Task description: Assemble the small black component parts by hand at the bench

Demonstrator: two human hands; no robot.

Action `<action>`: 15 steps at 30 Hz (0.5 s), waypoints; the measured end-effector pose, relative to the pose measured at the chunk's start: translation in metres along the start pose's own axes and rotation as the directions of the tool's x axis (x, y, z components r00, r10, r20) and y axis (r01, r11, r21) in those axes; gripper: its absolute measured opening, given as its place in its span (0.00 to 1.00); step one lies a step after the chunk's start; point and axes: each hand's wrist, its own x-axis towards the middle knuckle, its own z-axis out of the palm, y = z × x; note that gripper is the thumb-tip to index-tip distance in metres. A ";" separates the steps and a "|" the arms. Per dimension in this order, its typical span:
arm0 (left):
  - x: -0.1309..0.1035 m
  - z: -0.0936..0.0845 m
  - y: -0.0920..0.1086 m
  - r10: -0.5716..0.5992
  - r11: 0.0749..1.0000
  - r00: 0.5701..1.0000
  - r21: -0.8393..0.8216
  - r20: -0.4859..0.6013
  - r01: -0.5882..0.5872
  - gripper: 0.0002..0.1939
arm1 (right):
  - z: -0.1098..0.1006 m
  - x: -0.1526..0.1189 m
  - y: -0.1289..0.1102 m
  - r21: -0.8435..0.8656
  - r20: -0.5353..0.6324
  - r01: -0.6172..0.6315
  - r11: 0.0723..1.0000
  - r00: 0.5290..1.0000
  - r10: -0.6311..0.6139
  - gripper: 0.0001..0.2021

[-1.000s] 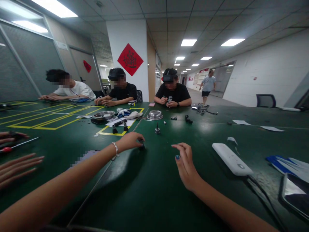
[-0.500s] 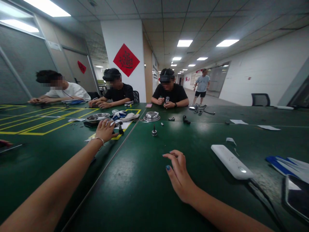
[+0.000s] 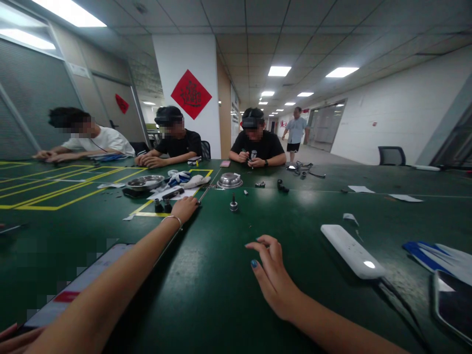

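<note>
Green worktable (image 3: 206, 300), white pillar (image 3: 184, 54) behind.
Two black parts (image 3: 158, 206) stand beside the left hand (image 3: 186, 209), its opening and hold impossible to tell; centre, a metal spindle piece (image 3: 233, 206); near right, the half-open right hand (image 3: 273, 275) is empty.

I see two short black pieces (image 3: 163, 206) standing upright side by side on the green surface (image 3: 206, 275), just beside my left hand (image 3: 185, 210); their finer detail is too small for me to read. Well to their right, apart from both hands, I make out a silvery round-based part (image 3: 233, 206), its thin dark stem pointing straight up.
</note>
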 end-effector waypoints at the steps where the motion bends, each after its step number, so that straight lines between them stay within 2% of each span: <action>1: 0.000 0.002 0.003 -0.008 1.000 1.000 -0.006 0.014 0.008 0.11 | 0.000 0.000 0.000 -0.005 0.000 0.001 1.000 1.000 -0.001 0.13; 5: -0.004 0.004 0.009 -0.055 0.998 0.997 -0.041 0.048 0.057 0.12 | 0.001 0.000 0.000 -0.025 0.013 0.010 1.000 1.000 -0.010 0.13; 8: -0.012 0.001 0.019 -0.139 0.988 0.989 -0.058 0.058 0.142 0.14 | 0.001 0.000 -0.001 -0.041 0.037 0.006 0.999 0.999 -0.004 0.12; 12: -0.028 -0.003 0.043 -0.249 0.963 0.966 -0.089 0.066 0.255 0.17 | -0.001 0.001 -0.005 -0.066 0.054 0.004 0.998 0.999 0.000 0.12; 15: -0.038 -0.007 0.063 -0.249 0.957 0.966 -0.136 0.070 0.256 0.16 | -0.002 0.002 -0.007 -0.090 0.060 0.003 0.996 0.998 0.003 0.11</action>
